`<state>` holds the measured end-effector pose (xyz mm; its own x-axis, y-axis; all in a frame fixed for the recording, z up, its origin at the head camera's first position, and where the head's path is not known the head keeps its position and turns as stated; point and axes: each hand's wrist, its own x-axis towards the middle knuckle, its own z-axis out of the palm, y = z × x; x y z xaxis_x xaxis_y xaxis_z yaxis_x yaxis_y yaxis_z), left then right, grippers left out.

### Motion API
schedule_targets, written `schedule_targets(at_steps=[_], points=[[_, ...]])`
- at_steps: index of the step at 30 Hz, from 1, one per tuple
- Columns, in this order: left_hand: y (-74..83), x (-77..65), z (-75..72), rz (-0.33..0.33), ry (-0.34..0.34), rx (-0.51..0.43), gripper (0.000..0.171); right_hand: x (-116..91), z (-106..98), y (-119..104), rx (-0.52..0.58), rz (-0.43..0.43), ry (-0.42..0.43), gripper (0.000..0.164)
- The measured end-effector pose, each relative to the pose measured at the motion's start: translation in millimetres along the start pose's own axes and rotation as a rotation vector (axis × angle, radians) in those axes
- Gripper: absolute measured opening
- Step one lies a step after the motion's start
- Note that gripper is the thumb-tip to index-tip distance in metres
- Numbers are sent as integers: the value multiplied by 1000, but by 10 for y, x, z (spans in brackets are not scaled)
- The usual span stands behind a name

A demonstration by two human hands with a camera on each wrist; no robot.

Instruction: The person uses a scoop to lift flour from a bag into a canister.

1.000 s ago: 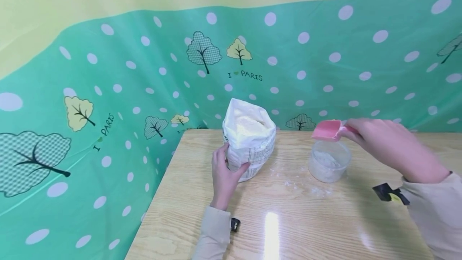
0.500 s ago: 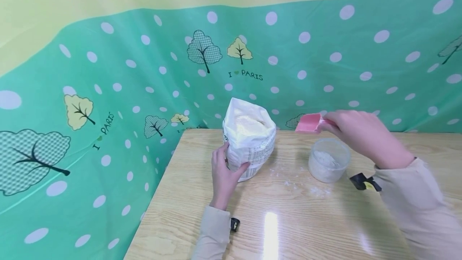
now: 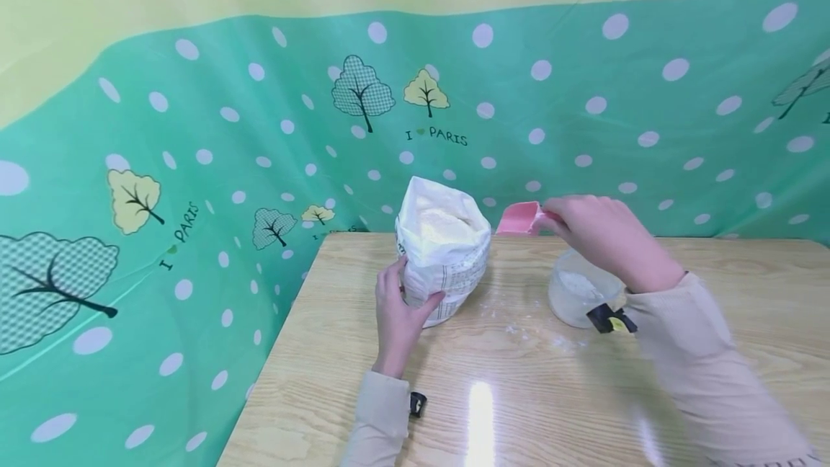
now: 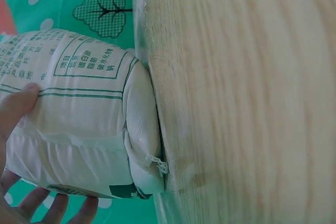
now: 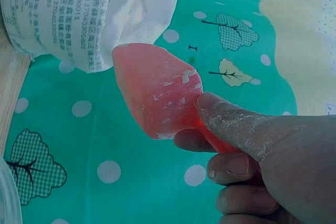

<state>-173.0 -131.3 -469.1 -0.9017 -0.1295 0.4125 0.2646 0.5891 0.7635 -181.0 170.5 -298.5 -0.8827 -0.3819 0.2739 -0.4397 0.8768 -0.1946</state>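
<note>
The left hand [image 3: 398,308] reaches up from the bottom centre of the frame and holds the lower left side of the bag [image 3: 457,272], its grip spread wide, thumb across the front and fingers round the other side. The right hand [image 3: 603,236] comes in from the lower right with knuckles uppermost and wrist bent, its grip narrow around the handle of the scoop [image 3: 516,220], thumb laid along the top. The scoop points left, in the air just right of the bag's mouth near the centre of the frame. The right forearm passes in front of the tub [image 3: 569,310], right of centre, hiding part of it. The surface [image 3: 551,409] has its back edge running behind bag and tub, and its left edge slants to the lower left; it stretches on past the tub to the right side of the frame. Between bag and tub lie only specks of spilled powder [image 3: 509,328]. The bag is white woven stuff with green print, its crumpled mouth showing pale powder. The tub is round and see-through, white powder inside; the scoop is pink and powder-streaked. The surface shows light wood grain, and behind hangs a green dotted cloth [image 3: 272,96].
</note>
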Motion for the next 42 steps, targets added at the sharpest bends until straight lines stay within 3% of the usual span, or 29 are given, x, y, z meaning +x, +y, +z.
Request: schedule_targets(at_steps=[11,19,29,36,42], points=[[-15,-1,2,2,2,7,89,109,64,-132,22,-26,20,25],[-10,2,-1,0,-1,12,89,196,90,-191,28,-27,-15,19],[7,3,-6,-7,-8,11,89,280,85,-267,15,-41,-32,24],[8,-7,-6,-20,-13,14,89,327,106,-299,7,-45,-46,13],[16,-9,-10,-15,-9,17,89,371,97,-337,13,-39,-51,22]])
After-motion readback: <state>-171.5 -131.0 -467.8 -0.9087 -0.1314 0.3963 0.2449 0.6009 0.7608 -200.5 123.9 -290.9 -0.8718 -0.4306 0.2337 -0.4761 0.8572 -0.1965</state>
